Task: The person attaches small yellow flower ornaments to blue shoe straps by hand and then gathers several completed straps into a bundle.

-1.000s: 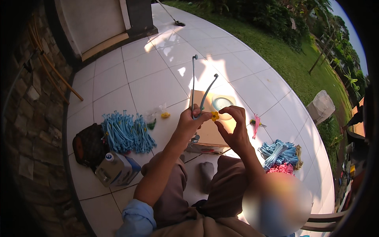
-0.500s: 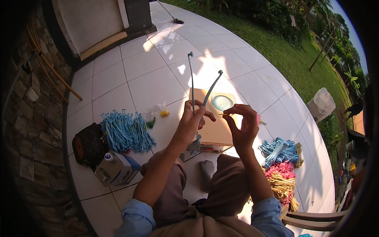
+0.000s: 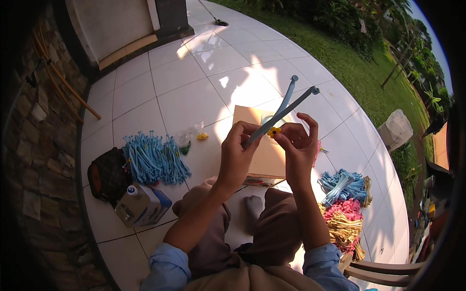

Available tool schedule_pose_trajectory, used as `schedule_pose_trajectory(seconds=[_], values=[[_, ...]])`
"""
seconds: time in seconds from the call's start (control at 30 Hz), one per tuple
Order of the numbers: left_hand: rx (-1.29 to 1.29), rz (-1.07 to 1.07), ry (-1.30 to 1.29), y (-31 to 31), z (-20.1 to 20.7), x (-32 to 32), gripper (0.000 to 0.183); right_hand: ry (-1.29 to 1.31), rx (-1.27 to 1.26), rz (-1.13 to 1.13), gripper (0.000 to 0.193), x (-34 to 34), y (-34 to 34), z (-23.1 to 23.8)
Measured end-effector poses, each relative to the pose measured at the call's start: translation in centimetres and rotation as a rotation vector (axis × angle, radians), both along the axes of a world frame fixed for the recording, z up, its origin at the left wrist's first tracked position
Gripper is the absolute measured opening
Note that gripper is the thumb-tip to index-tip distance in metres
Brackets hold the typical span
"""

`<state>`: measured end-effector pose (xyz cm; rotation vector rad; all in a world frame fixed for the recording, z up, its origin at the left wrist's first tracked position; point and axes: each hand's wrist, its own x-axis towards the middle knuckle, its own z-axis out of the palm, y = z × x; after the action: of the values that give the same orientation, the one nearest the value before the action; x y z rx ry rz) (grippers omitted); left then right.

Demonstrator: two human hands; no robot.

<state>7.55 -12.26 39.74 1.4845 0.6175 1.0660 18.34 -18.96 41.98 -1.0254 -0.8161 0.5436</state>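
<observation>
My left hand (image 3: 236,154) pinches a folded blue-grey strap (image 3: 287,107) whose two arms slant up to the right, each with a small knob at its tip. Between the thumb and fingers of my right hand (image 3: 299,148) is a small yellow flower-shaped piece (image 3: 274,132) with a dark centre, right beside the strap. Whether flower and strap touch, I cannot tell. Below my hands stands a cardboard box (image 3: 262,167). On its top lies a round pale dish (image 3: 267,118), partly hidden by the strap and my fingers.
At the left lie bundled blue straps (image 3: 153,157), a dark bag (image 3: 109,174) and a jerrycan (image 3: 143,206). Small plastic bags with yellow and green bits (image 3: 201,136) lie beyond. Blue (image 3: 344,186), pink (image 3: 343,209) and tan (image 3: 345,227) bundles lie at the right near a chair (image 3: 388,271).
The strap has tilted over to the right. My hands have come closer together, and the yellow piece now shows its flower face beside the strap.
</observation>
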Motion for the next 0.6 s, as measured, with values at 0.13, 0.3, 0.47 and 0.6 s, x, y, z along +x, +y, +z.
schedule_pose_trajectory(seconds=[0.13,0.3,0.47,0.6], values=[[-0.172,-0.063,-0.181,-0.24,0.47,-0.09,0.018,0.257,0.020,0.063,0.052,0.21,0.06,0.19],[-0.148,-0.070,-0.182,0.08,0.63,-0.33,0.027,0.451,0.019,0.119,0.049,-0.05,0.23,0.13],[-0.075,-0.074,-0.227,0.10,0.46,-0.15,0.029,0.482,0.018,0.138,0.052,-0.30,0.52,-0.07],[-0.009,-0.034,-0.156,-0.09,0.95,-0.30,0.029,0.490,0.012,0.131,0.052,-0.57,0.72,-0.22]])
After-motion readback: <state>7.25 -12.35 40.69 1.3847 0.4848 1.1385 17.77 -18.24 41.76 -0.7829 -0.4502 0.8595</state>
